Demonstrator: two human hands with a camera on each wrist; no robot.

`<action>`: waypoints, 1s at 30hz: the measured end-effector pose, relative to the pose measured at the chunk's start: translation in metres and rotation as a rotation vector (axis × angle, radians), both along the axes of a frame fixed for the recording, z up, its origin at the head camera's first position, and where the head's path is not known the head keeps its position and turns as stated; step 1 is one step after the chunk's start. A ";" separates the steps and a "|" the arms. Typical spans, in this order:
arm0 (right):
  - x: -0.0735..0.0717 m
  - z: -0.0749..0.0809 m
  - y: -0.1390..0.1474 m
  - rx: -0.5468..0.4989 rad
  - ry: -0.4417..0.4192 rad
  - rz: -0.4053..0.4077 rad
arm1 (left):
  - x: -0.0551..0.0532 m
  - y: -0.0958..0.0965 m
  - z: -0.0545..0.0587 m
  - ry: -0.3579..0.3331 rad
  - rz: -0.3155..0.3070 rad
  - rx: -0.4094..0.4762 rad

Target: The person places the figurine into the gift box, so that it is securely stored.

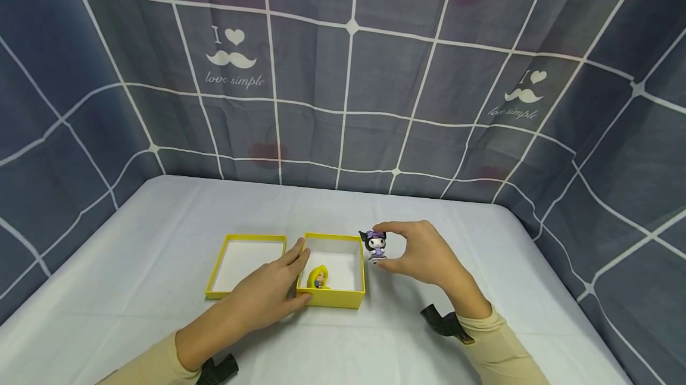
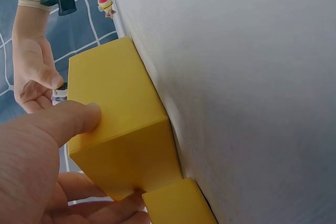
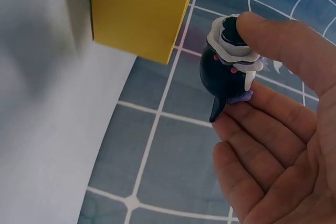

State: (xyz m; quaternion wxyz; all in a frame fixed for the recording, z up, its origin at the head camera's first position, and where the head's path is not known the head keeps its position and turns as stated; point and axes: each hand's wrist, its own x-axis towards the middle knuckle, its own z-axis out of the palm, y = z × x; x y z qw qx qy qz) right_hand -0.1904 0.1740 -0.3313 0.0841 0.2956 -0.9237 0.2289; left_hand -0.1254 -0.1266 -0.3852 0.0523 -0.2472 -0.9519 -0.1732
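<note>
A small figurine in a black-eared hood and purple dress (image 1: 377, 244) is pinched between the thumb and fingers of my right hand (image 1: 426, 254). It is held just beyond the right wall of an open yellow box (image 1: 337, 298). My left hand (image 1: 268, 293) holds that box at its left side, thumb on the near wall and fingers along the left. Inside the box's near left corner is a yellow-haired figurine (image 1: 320, 276). In the right wrist view, the back of the dark hood (image 3: 215, 74) shows, the thumb against the figurine's base.
Left of the box lies the yellow-rimmed lid (image 1: 218, 263), white inside up, partly behind my left hand. A red and yellow figurine (image 2: 106, 3) appears near the table edge in the left wrist view. A grid-patterned curtain (image 1: 311, 75) surrounds the white table (image 1: 134, 337).
</note>
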 end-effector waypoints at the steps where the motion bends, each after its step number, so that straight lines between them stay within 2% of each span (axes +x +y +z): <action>1: 0.000 0.000 -0.002 0.003 -0.002 0.002 | 0.000 0.000 0.000 0.000 0.000 0.000; 15: 0.000 -0.003 -0.019 0.004 -0.016 0.055 | 0.001 0.000 0.002 -0.008 0.004 -0.002; 30: -0.005 -0.009 -0.034 -0.006 -0.015 0.063 | 0.001 0.002 0.001 -0.017 0.018 0.003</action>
